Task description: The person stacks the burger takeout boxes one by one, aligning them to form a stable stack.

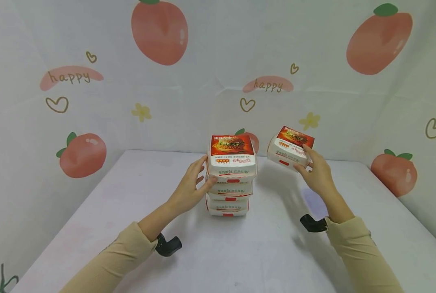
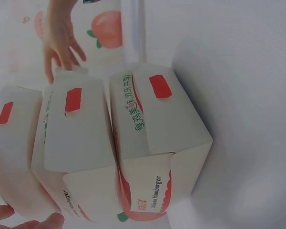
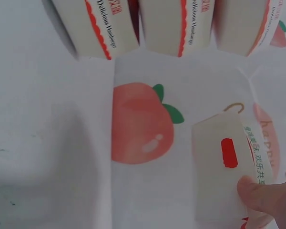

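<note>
Three hamburger boxes stand in a stack, white with red tabs. My left hand [image 1: 188, 189] holds the top hamburger box [image 1: 232, 160] at its left side, thumb on the front corner. Below it are the middle box [image 1: 236, 189] and the bottom box [image 1: 228, 206]. To the right of the stack, my right hand [image 1: 318, 173] grips another hamburger box [image 1: 289, 148], tilted and raised above the table. The right wrist view shows the thumb [image 3: 257, 193] pressing on this box's front [image 3: 217, 167]. In the left wrist view, the stack mostly hides that box.
A white cloth covers the table [image 1: 218, 252]. Behind it hangs a pale backdrop [image 1: 203, 110] printed with red fruit, hearts and "happy". Black curved pieces stick out by the left sleeve [image 1: 168, 246] and the right sleeve [image 1: 313, 224].
</note>
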`<state>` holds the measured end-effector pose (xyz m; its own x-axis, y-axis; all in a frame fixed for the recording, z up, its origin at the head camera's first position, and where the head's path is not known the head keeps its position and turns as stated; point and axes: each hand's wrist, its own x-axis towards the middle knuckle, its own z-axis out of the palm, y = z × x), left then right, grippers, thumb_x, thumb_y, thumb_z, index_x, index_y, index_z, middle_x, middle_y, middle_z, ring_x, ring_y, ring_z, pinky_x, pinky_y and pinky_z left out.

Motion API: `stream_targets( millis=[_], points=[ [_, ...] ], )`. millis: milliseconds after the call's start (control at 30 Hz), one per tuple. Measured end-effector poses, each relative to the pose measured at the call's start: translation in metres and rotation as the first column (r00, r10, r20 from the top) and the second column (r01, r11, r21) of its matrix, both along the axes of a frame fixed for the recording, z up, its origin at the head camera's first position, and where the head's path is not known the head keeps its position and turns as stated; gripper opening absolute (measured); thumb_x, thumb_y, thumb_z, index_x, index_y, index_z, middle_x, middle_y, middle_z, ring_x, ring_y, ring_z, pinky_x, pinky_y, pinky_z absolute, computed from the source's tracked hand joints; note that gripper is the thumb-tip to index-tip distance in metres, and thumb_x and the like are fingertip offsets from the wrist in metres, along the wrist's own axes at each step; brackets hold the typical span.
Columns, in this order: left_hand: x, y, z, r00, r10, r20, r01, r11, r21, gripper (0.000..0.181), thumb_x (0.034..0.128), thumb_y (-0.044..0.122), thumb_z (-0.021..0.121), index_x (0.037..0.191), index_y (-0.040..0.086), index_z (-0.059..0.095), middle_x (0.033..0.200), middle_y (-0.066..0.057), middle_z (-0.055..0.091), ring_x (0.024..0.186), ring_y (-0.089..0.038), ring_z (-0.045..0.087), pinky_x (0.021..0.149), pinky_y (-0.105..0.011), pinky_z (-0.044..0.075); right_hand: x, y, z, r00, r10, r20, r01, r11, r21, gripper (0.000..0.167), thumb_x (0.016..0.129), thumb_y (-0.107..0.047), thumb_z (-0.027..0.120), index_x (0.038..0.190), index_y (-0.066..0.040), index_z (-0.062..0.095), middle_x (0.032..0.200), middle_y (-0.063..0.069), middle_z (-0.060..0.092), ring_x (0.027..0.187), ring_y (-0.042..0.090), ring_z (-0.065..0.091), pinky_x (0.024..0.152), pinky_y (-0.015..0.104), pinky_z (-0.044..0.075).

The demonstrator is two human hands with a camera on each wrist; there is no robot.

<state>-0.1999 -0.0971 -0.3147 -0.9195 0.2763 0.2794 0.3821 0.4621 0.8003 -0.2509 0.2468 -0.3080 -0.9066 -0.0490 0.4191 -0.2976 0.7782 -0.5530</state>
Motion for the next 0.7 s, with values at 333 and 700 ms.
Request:
stream_targets(
  millis=[333, 700],
  points=[
    [-0.001, 0.000, -0.001, 1.000, -0.008, 0.004, 0.008, 1.000, 0.013, 0.070, 0.0947, 0.032, 0.054, 0.150, 0.014, 0.015, 0.150, -0.014, 0.024, 0.139, -0.038, 0.028, 0.108, -0.048, 0.039, 0.012, -0.001, 0.018, 1.000, 0.007, 0.022, -0.006, 1.000, -0.025, 0.067, 0.090, -0.010, 0.060, 0.146, 0.000, 0.024, 0.137, 0.039, 0.031, 0.113, 0.056, 0.048, 0.087, 0.058, 0.050],
    [-0.001, -0.001, -0.001, 1.000, -0.007, 0.008, 0.007, 1.000, 0.009, 0.070, 0.0948, 0.032, 0.053, 0.150, 0.015, 0.014, 0.151, -0.013, 0.023, 0.139, -0.036, 0.029, 0.108, -0.047, 0.039, 0.017, 0.002, 0.032, 1.000, 0.012, 0.005, -0.012, 0.999, -0.032, 0.070, 0.090, -0.013, 0.061, 0.148, -0.005, 0.022, 0.141, 0.036, 0.030, 0.115, 0.056, 0.046, 0.088, 0.058, 0.049]
  ],
)
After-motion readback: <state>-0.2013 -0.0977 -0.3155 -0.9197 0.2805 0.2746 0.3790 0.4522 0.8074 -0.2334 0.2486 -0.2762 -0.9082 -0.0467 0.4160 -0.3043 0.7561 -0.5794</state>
